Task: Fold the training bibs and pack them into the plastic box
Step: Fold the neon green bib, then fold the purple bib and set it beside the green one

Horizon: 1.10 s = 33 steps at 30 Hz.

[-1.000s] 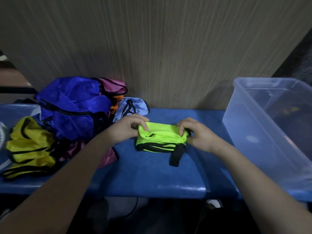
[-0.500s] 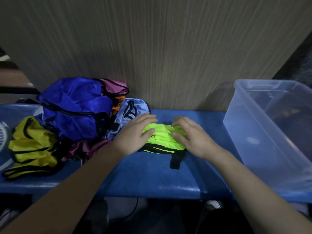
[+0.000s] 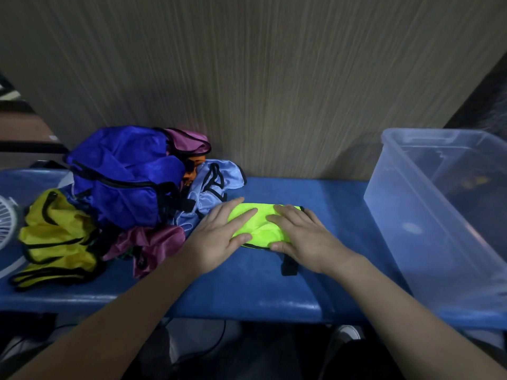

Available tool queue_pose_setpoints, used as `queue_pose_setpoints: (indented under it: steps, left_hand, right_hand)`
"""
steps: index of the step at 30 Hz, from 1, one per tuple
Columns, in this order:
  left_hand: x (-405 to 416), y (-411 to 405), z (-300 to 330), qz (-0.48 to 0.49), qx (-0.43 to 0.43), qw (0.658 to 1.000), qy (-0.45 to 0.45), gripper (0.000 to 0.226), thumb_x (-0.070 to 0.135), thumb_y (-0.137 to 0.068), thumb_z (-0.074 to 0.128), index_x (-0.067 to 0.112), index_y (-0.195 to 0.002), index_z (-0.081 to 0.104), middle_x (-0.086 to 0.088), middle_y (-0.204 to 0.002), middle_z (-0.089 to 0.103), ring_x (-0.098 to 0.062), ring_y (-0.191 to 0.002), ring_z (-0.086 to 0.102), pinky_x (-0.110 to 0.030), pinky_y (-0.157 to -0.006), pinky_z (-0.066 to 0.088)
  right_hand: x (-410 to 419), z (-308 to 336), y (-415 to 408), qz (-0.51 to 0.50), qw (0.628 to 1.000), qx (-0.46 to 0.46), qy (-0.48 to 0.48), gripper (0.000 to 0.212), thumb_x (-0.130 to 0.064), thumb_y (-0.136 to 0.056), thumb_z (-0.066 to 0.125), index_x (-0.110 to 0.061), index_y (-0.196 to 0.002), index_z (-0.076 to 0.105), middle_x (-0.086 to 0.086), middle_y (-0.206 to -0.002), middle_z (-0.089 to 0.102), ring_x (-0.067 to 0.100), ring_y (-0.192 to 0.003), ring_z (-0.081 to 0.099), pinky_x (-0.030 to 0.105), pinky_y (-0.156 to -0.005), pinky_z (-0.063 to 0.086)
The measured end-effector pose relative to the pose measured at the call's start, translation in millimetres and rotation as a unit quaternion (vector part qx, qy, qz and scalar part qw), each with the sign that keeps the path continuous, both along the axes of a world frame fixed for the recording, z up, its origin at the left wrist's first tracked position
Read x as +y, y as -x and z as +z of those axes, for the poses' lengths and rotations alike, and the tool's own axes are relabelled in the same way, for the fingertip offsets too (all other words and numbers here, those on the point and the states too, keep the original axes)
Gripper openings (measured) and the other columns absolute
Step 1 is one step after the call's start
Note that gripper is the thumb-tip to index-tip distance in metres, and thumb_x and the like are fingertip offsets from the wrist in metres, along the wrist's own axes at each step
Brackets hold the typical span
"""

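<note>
A folded neon green bib [image 3: 260,226] with black trim lies on the blue bench [image 3: 247,286], mid-frame. My left hand [image 3: 219,237] presses flat on its left half with straight fingers. My right hand [image 3: 299,234] lies flat on its right half. A black strap end [image 3: 289,266] sticks out from under my right hand. The clear plastic box [image 3: 439,215] stands at the right end of the bench, and I see no bib inside it.
A heap of unfolded bibs sits to the left: blue [image 3: 123,174], pale blue [image 3: 211,185], magenta [image 3: 153,242], yellow [image 3: 57,237]. A white fan [image 3: 6,220] shows at the left edge. A wood-grain wall [image 3: 247,78] stands right behind the bench.
My hands went from pinching the green bib's top edge to lying flat on it. The bib is now pressed flatter, further back on the bench.
</note>
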<state>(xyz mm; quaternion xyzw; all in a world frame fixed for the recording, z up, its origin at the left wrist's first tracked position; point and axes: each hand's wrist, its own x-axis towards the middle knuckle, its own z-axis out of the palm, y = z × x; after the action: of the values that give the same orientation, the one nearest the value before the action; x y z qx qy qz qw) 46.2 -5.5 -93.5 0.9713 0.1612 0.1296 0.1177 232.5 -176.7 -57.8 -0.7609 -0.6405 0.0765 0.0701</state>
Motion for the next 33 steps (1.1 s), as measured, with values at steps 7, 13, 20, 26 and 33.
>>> queue_pose_setpoints:
  steps: [7,13,20,26,33]
  left_hand:
    - [-13.9,-16.2,8.8,0.055,-0.090,0.993,0.054,0.045,0.047,-0.087,0.067,0.027,-0.126,0.056,0.010,-0.126,0.044,-0.017,-0.113,0.047,-0.035,-0.092,0.046]
    - [-6.4,-19.3,11.5,0.034,-0.126,0.979,0.157,0.054,0.055,-0.075,0.071,0.023,-0.115,0.055,0.010,-0.123,0.043,-0.012,-0.118,0.049,-0.034,-0.097,0.045]
    - [-1.5,-10.8,24.9,0.063,-0.131,0.979,0.144,0.047,0.063,-0.085,0.046,0.028,-0.116,0.054,0.016,-0.124,0.041,-0.011,-0.118,0.053,-0.037,-0.092,0.050]
    - [-4.8,-1.2,27.7,0.050,-0.085,0.991,0.089,0.024,0.038,-0.095,0.060,0.025,-0.115,0.059,0.016,-0.119,0.048,-0.007,-0.113,0.050,-0.035,-0.095,0.047]
    - [-5.4,9.5,32.0,0.052,-0.088,0.991,0.082,0.019,0.034,-0.095,0.060,0.028,-0.113,0.059,0.019,-0.116,0.048,-0.003,-0.109,0.051,-0.034,-0.089,0.050]
  right_hand:
    - [10.2,0.9,34.0,0.013,0.985,-0.070,-0.156,0.046,-0.039,-0.085,0.072,-0.019,-0.125,0.060,0.001,-0.113,0.059,0.024,-0.101,0.056,0.038,-0.085,0.049]
    - [17.0,-5.9,36.7,-0.024,0.974,-0.171,-0.145,0.039,-0.035,-0.063,0.087,-0.021,-0.089,0.061,-0.002,-0.083,0.058,0.024,-0.074,0.057,0.036,-0.063,0.041]
    - [16.1,-1.7,4.8,-0.116,0.971,-0.175,-0.112,0.036,-0.023,-0.065,0.084,-0.018,-0.098,0.068,0.006,-0.090,0.059,0.031,-0.081,0.059,0.039,-0.065,0.048]
    - [19.4,4.0,-33.0,-0.198,0.949,-0.223,-0.105,0.025,-0.015,-0.073,0.075,-0.017,-0.098,0.073,0.009,-0.092,0.053,0.033,-0.084,0.049,0.040,-0.069,0.042]
    - [36.3,3.1,-48.5,-0.302,0.946,-0.056,-0.101,0.038,-0.006,-0.091,0.054,-0.018,-0.126,0.061,0.009,-0.111,0.043,0.032,-0.098,0.051,0.036,-0.063,0.041]
